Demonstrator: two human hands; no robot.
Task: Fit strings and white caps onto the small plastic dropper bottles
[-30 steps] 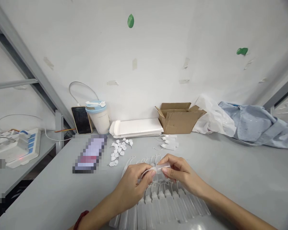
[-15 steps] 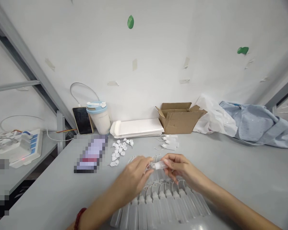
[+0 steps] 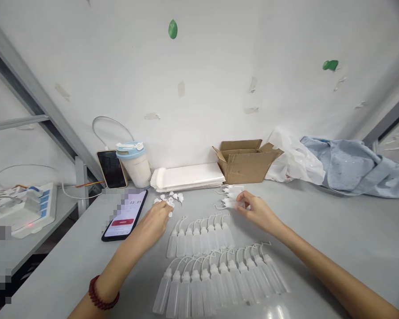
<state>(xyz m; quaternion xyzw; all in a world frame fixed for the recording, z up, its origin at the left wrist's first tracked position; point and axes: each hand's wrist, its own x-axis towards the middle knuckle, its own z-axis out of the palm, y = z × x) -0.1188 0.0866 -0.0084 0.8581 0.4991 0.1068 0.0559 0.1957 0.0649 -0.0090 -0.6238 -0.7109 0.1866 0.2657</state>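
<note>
My left hand (image 3: 155, 223) is over the heap of small white caps (image 3: 180, 197) left of centre. Its fingers are bent down and drawn together among the caps; the fingertips are partly hidden, so what lies between them cannot be made out. At the back centre, my right hand (image 3: 257, 212) has thumb and fingers closed on a small translucent squeeze bottle (image 3: 231, 204), in a group of several lying there. Two rows of similar bottles with thin curved tubes at their tops lie below: a back row (image 3: 196, 243) and a longer front row (image 3: 216, 283).
Behind stand a cardboard box (image 3: 246, 167), a stack of white flat boxes (image 3: 189, 176) and a blue-lidded cup (image 3: 136, 168). A lit phone (image 3: 126, 217) lies left; another phone (image 3: 112, 168) leans upright. A plastic bag (image 3: 295, 157) and blue cloth (image 3: 355, 166) are at right.
My hands were together at a bottle over the rows. They have parted: the left went left to the caps, the right went up to the loose bottles. The held bottle has left my hands.
</note>
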